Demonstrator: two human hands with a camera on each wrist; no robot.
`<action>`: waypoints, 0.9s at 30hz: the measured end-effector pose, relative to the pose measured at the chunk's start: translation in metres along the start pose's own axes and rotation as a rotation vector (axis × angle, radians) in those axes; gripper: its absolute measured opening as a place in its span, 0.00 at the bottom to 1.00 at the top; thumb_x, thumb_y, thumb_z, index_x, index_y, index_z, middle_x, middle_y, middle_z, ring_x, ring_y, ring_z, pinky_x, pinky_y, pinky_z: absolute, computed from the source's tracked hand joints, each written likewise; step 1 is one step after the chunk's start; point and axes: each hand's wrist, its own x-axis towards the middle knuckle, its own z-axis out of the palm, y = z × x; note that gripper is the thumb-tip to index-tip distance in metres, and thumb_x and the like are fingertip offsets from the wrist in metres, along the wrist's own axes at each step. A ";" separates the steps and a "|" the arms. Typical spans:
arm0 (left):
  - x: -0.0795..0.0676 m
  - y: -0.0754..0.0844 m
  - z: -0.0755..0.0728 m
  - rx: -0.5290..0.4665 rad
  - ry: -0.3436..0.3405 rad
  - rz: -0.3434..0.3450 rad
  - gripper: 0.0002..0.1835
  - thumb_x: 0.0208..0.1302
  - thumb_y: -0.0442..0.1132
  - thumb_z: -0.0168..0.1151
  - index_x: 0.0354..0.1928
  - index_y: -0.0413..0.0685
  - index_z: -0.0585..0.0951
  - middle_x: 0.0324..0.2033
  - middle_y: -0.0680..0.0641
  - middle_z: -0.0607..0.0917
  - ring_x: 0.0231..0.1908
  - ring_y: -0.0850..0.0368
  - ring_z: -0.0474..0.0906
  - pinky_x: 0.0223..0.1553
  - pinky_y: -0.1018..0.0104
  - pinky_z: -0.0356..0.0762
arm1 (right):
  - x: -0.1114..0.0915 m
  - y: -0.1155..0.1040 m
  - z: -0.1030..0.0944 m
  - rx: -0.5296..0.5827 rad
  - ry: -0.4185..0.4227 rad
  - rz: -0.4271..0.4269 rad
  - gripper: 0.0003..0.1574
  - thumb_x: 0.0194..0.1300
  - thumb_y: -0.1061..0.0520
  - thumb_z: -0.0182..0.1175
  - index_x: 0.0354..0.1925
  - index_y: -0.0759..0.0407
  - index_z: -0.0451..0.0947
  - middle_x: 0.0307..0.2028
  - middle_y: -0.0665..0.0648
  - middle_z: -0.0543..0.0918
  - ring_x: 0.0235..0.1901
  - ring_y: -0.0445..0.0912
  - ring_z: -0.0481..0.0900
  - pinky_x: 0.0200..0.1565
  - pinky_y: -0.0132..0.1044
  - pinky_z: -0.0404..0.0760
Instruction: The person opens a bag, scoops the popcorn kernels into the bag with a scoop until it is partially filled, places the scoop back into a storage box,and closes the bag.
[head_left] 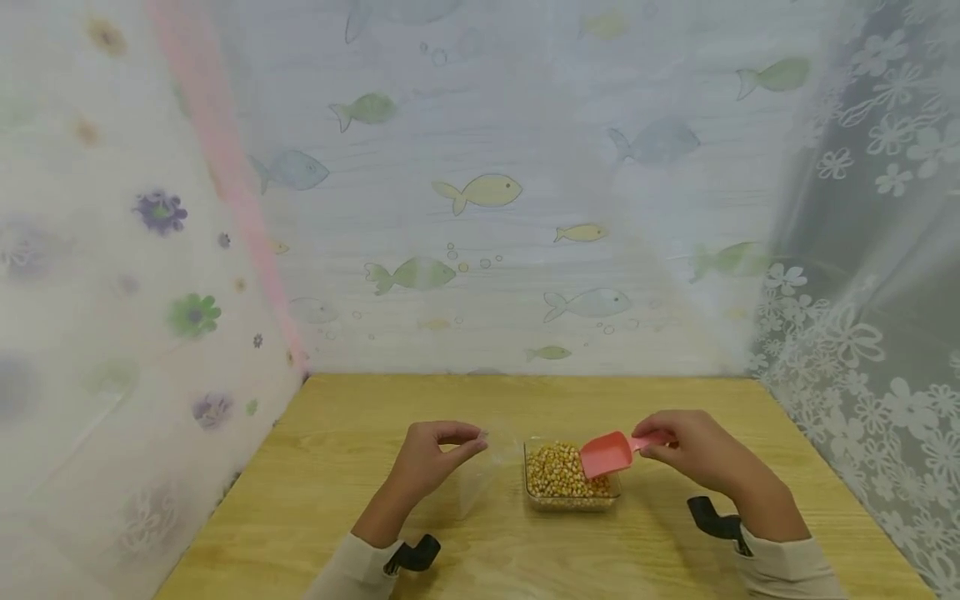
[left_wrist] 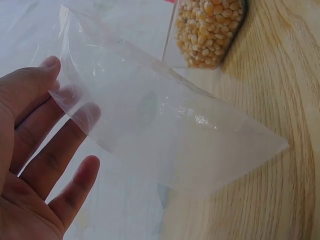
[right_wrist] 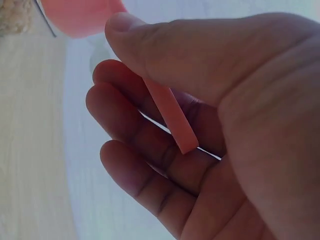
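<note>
A clear plastic bag (left_wrist: 150, 105) hangs from my left hand (head_left: 435, 458), which pinches its upper edge between thumb and fingers. In the left wrist view the bag looks flat, with nothing visible inside. To its right stands a clear rectangular container (head_left: 572, 504) filled with yellow corn kernels (head_left: 557, 468). My right hand (head_left: 693, 450) grips the handle of a pink scoop (head_left: 606, 455), thumb on top. The scoop's front edge is over the right side of the kernels; whether it touches them I cannot tell. In the right wrist view the scoop's handle (right_wrist: 172, 117) lies across the fingers.
A wooden table (head_left: 337, 417) carries everything. Behind it hangs a curtain (head_left: 487, 275) printed with fish, and flowered sheets close off the left and right sides. Black wrist mounts (head_left: 416, 554) sit at both cuffs.
</note>
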 end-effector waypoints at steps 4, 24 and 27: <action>-0.001 -0.001 -0.002 0.002 0.010 0.012 0.14 0.66 0.53 0.71 0.46 0.56 0.92 0.44 0.60 0.91 0.46 0.62 0.89 0.47 0.54 0.87 | 0.002 0.000 0.001 -0.044 0.013 -0.016 0.13 0.68 0.52 0.70 0.50 0.49 0.87 0.44 0.48 0.88 0.41 0.41 0.85 0.38 0.36 0.84; 0.002 -0.001 -0.005 0.015 0.001 0.035 0.14 0.66 0.55 0.71 0.45 0.57 0.92 0.45 0.62 0.91 0.46 0.63 0.88 0.47 0.57 0.87 | -0.006 0.002 -0.009 -0.127 -0.002 0.005 0.12 0.61 0.54 0.75 0.44 0.53 0.90 0.37 0.44 0.84 0.32 0.35 0.77 0.33 0.33 0.79; 0.002 0.000 -0.005 0.013 -0.002 0.035 0.12 0.66 0.54 0.71 0.45 0.60 0.92 0.44 0.62 0.91 0.46 0.64 0.88 0.47 0.56 0.87 | -0.006 -0.001 -0.009 -0.182 0.041 -0.037 0.12 0.60 0.53 0.76 0.43 0.50 0.90 0.36 0.43 0.80 0.32 0.35 0.74 0.33 0.33 0.77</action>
